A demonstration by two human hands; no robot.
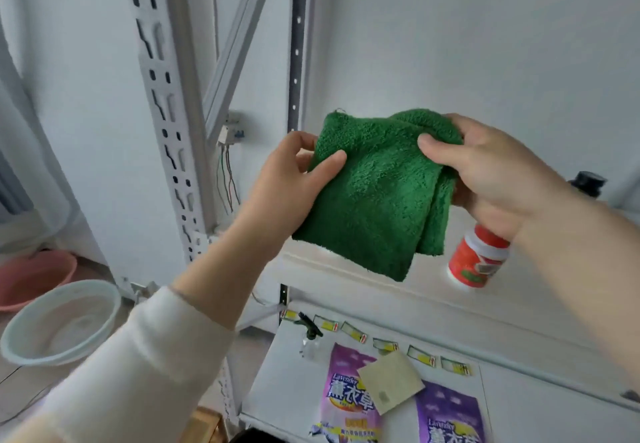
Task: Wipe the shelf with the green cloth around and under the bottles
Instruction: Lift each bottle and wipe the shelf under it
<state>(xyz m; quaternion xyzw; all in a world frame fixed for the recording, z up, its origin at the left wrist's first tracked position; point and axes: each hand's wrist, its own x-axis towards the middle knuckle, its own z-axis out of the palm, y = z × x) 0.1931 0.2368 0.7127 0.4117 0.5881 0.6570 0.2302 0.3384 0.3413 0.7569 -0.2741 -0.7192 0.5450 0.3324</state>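
A folded green cloth point(377, 193) hangs in the air above the white shelf point(381, 290). My left hand point(294, 183) pinches its left edge between thumb and fingers. My right hand point(485, 169) grips its upper right corner, thumb on the front. A red and white bottle point(476, 262) stands on the shelf just right of the cloth, its top hidden behind my right wrist. A dark bottle cap point(587, 181) shows further back at the right, above my forearm.
A lower shelf point(284, 383) holds a small spray bottle point(310, 337), two purple packets point(348, 394) and a beige pad point(389, 385). White slotted rack posts point(166, 113) rise at the left. A pale basin point(60, 323) and a pink basin point(34, 276) sit on the floor.
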